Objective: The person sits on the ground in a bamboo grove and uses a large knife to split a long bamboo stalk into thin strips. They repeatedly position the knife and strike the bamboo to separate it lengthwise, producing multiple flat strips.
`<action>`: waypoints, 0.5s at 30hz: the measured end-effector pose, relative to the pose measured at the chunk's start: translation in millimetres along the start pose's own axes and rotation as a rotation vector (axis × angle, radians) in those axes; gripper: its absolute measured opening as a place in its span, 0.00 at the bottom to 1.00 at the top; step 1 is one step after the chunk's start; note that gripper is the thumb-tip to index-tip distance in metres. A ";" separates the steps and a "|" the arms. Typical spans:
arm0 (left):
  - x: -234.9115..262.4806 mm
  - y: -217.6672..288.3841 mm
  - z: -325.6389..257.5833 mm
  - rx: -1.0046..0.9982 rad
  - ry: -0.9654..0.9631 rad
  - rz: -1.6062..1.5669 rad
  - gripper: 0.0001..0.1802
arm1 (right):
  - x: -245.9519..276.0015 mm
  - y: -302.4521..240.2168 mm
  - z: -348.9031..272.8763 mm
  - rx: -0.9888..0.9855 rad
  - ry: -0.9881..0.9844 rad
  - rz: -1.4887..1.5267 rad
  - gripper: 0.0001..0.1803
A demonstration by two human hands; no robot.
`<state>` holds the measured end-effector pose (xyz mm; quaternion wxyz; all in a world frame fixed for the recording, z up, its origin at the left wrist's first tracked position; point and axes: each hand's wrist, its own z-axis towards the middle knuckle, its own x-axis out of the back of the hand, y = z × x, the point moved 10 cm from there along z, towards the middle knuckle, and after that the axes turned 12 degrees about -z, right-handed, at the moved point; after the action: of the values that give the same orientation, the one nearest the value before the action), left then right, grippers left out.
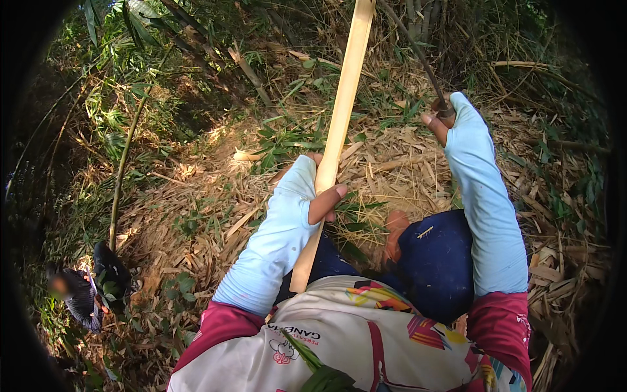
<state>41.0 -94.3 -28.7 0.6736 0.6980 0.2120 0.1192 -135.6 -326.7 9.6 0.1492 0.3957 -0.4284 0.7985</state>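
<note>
Left hand (pixel 320 193): clamped round a pale split bamboo slat (pixel 336 134), thumb lying across its face and the fingers wrapped behind; a light blue arm sleeve (pixel 271 245) covers wrist and forearm.
Bamboo slat: long, flat and yellowish, running from just left of the picture's middle, where its lower end rests near the person's lap, up toward 12 o'clock and out past the top rim; it leans slightly to the right as it rises.
Right hand (pixel 441 117): at about 2 o'clock, closed on the dark handle of a tool (pixel 446 112), fingertips showing beside it.
Tool: a thin dark shaft (pixel 411 49) rises from the handle toward 12 o'clock; it may be a blade, though its edge is too slim and shaded to tell.
Hands apart: the right hand sits well to the right of the slat and does not touch it.
Knee (pixel 434 261): in dark blue trousers, at about 5 o'clock from the left hand, between the two forearms.
Ground (pixel 196 215): a slope strewn with dry bamboo husks and leaves, green blades among them.
Green stem (pixel 124 163): a thin curved cane standing at 9 o'clock.
Other person (pixel 81 294): crouched in dark clothes at 8 o'clock, well apart, low on the slope.
</note>
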 end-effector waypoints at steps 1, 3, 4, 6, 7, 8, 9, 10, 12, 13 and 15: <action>0.5 2.2 1.6 0.002 0.013 -0.002 0.26 | -6.2 -18.5 -10.4 0.023 -0.052 0.062 0.19; 1.0 2.6 2.6 0.002 0.013 -0.018 0.26 | -4.9 -60.1 -29.3 0.038 -0.188 0.079 0.18; -1.9 2.3 4.2 -0.001 -0.010 -0.032 0.27 | -5.6 -70.0 -36.1 0.130 -0.157 0.168 0.16; -7.3 6.0 4.4 -0.025 -0.024 -0.056 0.27 | -2.1 -94.6 -48.2 0.364 -0.064 0.181 0.14; -12.2 10.8 1.3 -0.040 -0.018 -0.066 0.27 | -6.3 -100.6 -53.1 0.416 -0.080 0.116 0.13; -15.1 15.8 -0.8 -0.055 -0.012 -0.076 0.26 | -9.3 -108.3 -57.6 0.468 -0.096 0.051 0.13; -16.6 16.4 -1.2 -0.035 -0.024 -0.053 0.23 | -10.2 -114.2 -60.4 0.481 -0.132 -0.007 0.14; -16.8 12.5 1.4 0.015 -0.042 -0.030 0.22 | -12.7 -120.5 -62.8 0.518 -0.164 -0.068 0.13; -16.9 4.7 8.2 0.115 -0.078 0.016 0.20 | -21.9 -128.8 -68.4 0.590 -0.227 -0.189 0.13; -17.3 7.6 3.8 0.165 -0.015 -0.033 0.20 | -16.8 -133.6 -71.1 0.646 -0.144 -0.214 0.12; -20.8 19.4 -0.7 0.041 -0.064 0.221 0.27 | -17.0 -133.3 -73.2 0.662 -0.143 -0.210 0.11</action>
<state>25.0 -103.3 -6.9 0.6482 0.7343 0.1147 0.1659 -84.6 -187.8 48.8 0.0636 0.5193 -0.1126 0.8448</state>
